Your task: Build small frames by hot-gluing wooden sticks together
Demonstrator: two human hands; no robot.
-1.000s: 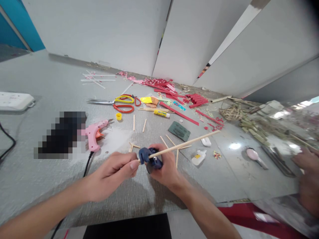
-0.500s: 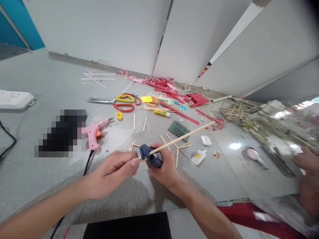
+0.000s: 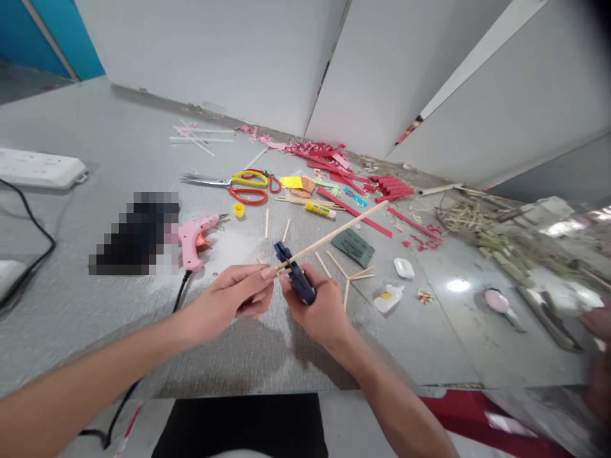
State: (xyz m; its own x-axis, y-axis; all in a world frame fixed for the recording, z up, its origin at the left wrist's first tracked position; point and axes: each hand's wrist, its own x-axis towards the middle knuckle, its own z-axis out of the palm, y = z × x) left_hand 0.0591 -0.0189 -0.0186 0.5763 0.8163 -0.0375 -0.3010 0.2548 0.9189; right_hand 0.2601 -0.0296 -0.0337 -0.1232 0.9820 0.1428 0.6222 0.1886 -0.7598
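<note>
My left hand (image 3: 238, 289) pinches the near end of a thin wooden stick (image 3: 334, 233), which slants up to the right over the table. In my right hand (image 3: 321, 305) is a dark blue hand cutter (image 3: 300, 280), fingers wrapped round its handles. Its jaws sit across the stick, just beyond my left fingertips. How far the jaws are closed is too small to tell. Close by lie short stick pieces (image 3: 266, 224) and a branching frame of joined sticks (image 3: 348, 278). Part of the stick's near end is hidden by my left fingers.
To the left are a pink glue gun (image 3: 193, 245), its cord, and a power strip (image 3: 41, 166). Scissors (image 3: 248, 184), a glue stick (image 3: 319, 210) and red paper strips (image 3: 356, 213) lie behind. A glue bottle (image 3: 389, 298) stands right; another person's blurred hand (image 3: 596, 318) is at the edge.
The cutter has turned in my right hand, its jaws now lying more steeply across the stick. The view has shifted, so the table things appear farther right and mostly higher.
</note>
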